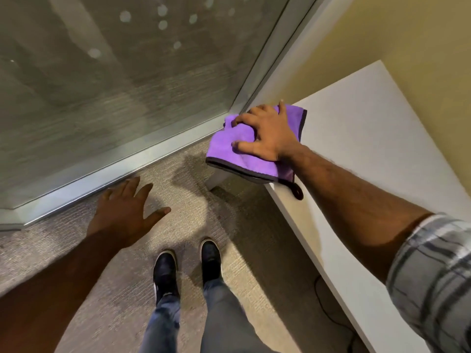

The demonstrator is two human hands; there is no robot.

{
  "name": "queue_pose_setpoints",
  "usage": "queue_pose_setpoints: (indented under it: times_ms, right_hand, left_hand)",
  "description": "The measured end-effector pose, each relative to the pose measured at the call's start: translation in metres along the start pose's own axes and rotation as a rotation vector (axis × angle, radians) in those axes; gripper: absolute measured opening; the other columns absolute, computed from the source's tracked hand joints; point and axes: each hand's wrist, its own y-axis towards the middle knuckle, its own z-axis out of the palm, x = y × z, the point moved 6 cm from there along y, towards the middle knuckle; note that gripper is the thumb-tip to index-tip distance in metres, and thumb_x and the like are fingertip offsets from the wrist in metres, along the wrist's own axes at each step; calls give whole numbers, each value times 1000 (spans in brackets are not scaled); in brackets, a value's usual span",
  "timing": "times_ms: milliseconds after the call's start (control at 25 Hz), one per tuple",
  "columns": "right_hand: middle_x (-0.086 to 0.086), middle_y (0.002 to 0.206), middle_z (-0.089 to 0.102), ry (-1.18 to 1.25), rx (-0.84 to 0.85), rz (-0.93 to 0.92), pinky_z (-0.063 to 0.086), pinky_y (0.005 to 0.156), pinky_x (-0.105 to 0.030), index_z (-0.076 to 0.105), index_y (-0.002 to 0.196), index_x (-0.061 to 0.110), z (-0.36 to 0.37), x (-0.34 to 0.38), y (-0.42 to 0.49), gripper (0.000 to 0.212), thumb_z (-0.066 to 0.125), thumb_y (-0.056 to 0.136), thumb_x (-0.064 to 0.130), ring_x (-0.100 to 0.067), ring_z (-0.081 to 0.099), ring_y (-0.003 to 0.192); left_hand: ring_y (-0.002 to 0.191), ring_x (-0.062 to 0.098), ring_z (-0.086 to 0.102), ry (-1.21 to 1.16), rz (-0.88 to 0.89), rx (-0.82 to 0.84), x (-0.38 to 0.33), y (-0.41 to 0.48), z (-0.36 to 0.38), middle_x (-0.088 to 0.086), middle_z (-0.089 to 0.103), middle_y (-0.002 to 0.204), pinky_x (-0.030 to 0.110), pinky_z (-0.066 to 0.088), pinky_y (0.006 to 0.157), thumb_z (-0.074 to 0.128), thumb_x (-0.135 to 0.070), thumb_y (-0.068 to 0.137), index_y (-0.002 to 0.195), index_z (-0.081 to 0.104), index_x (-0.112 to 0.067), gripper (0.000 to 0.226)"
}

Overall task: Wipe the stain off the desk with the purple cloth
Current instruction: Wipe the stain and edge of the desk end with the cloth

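Purple cloth (pixel 242 151), folded, dark-edged, lies on the near left corner of the white table (pixel 369 138); its left part overhangs the table edge above the carpet. A small dark hanging loop (pixel 297 191) trails from the cloth over the table's front edge.

Right hand (pixel 267 135): palm down on the cloth, fingers spread and pressing flat, thumb on the near side; not closed around the fabric (pressing, not gripping). Forearm bare, plaid sleeve (pixel 433 276) pushed up toward the elbow.

No stain can be made out on the visible table surface; whatever lies under the cloth is hidden.

Left hand (pixel 125 212): open, fingers apart, empty, held out over the carpet (pixel 76 250), well apart from the table.

Below: two dark shoes (pixel 188 271) on the carpet. Frosted glass panel (pixel 114 72) ahead, yellow wall (pixel 407 34) behind the table.
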Motion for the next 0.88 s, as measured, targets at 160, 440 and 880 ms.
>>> queue_pose_setpoints:
  times_ms: [160, 440, 880]
  right_hand:
    - [2, 113, 64, 26, -56, -6, 9, 112, -69, 63, 118, 36, 5, -15, 1, 52, 40, 86, 70, -24, 50, 119]
    - [-2, 119, 68, 1, -113, 182, 17, 110, -66, 65, 117, 31, -13, -94, 14, 56, 31, 89, 66, -27, 51, 120]
    - [-8, 126, 61, -119, 32, 508, 25, 108, -61, 65, 119, 34, -23, -136, 30, 70, 25, 79, 75, -35, 42, 128]
  left_hand:
    - [148, 30, 24, 18, 1, 8, 4, -5, -2, 9, 21, 162, 55, 21, 117, 10, -87, 78, 151, 27, -26, 98]
    - [148, 32, 23, 30, -1, 41, 11, -25, 8, 11, 20, 163, 54, 18, 118, 8, -87, 77, 152, 25, -27, 98]
    - [144, 30, 33, 49, -1, -19, 21, -25, -16, 12, 33, 158, 53, 23, 115, 13, -84, 78, 149, 35, -22, 97]
